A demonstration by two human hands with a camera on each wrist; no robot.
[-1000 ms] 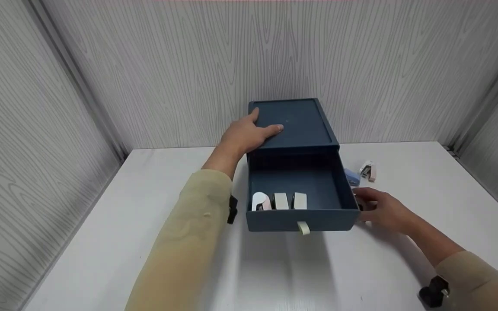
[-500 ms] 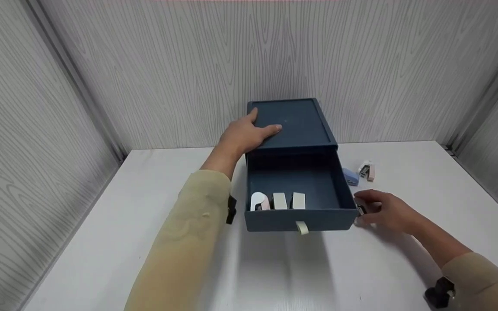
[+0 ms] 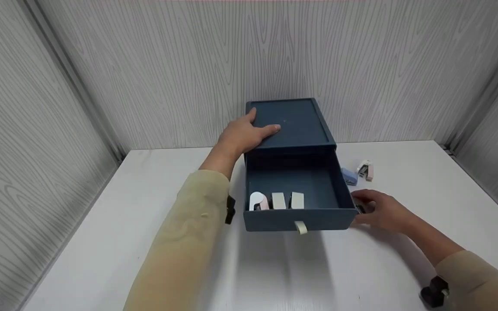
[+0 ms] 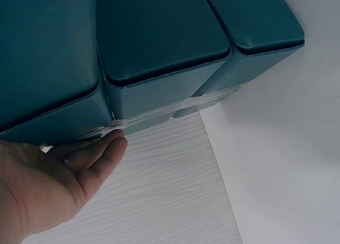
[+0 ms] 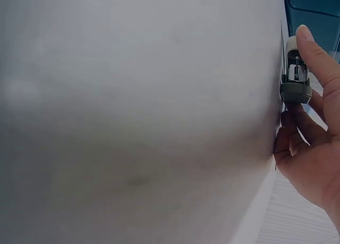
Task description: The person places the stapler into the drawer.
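A dark blue drawer box (image 3: 290,123) stands at the back of the white table (image 3: 115,224), its drawer (image 3: 296,218) pulled open. Three small staplers (image 3: 277,201) stand in a row at the drawer's front. My left hand (image 3: 244,131) rests flat on the box's top, fingers straight; the left wrist view shows the fingers (image 4: 101,153) against the box (image 4: 159,42). My right hand (image 3: 381,211) lies on the table beside the drawer's right front corner and pinches a small grey stapler (image 5: 295,74) between thumb and fingers.
A blue stapler (image 3: 349,176) and a white-and-pink stapler (image 3: 365,169) lie on the table right of the box. Grey wood-grain walls (image 3: 249,65) close in the back and both sides. A black wrist mount (image 3: 432,291) shows at the lower right.
The right hand has shifted slightly back toward the drawer's corner, still on the small stapler. The left hand stays on the box top.
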